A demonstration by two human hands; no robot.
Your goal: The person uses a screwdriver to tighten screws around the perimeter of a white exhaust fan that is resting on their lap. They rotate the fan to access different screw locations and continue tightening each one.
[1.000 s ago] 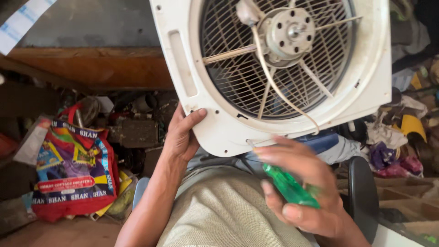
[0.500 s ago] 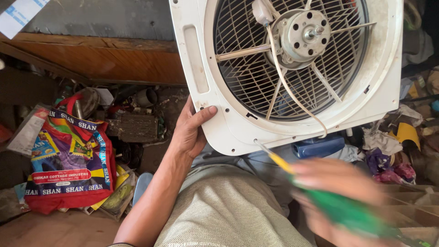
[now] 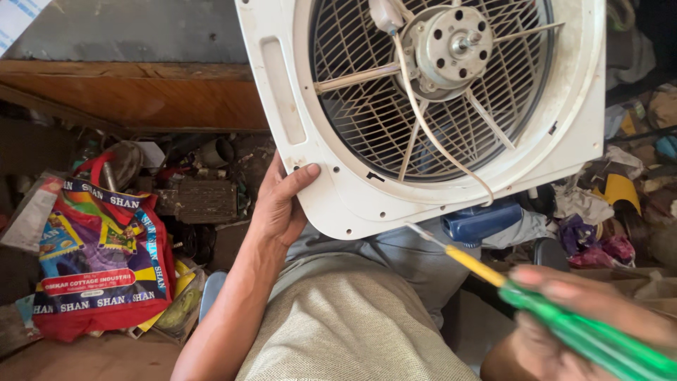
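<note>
Nearest the camera, at the lower right, the right hand (image 3: 585,324) is blurred; its fingers (image 3: 564,291) are curled tight around the translucent green plastic handle of a screwdriver (image 3: 564,321). The tool's yellow collar and thin metal shaft slant up and to the left, and the tip sits just below the bottom edge of the square white plastic fan housing (image 3: 423,113), close to it; whether it touches cannot be told.

The housing stands tilted over the person's lap, above the grey trousers (image 3: 352,317). The left hand (image 3: 278,204) grips its lower left corner: the thumb lies flat across the white face, and the other fingers go behind the edge, out of sight. In the middle of the housing a round silver metal motor (image 3: 451,46) with small holes sits on thin metal spokes in front of a white wire grille (image 3: 367,113). A pale cord (image 3: 437,148) runs from the motor down across the grille and ends in a loose loop near the bottom rim.

Just under the housing's lower right edge lies a blue plastic container (image 3: 479,222). To the left of the housing, on the floor, stands a red printed carrier bag (image 3: 99,254) with multicoloured panels, with dark metal scrap (image 3: 197,201) between it and the left hand. Beyond that, left of the housing's top, runs a brown wooden ledge (image 3: 141,92) under a grey wall.
</note>
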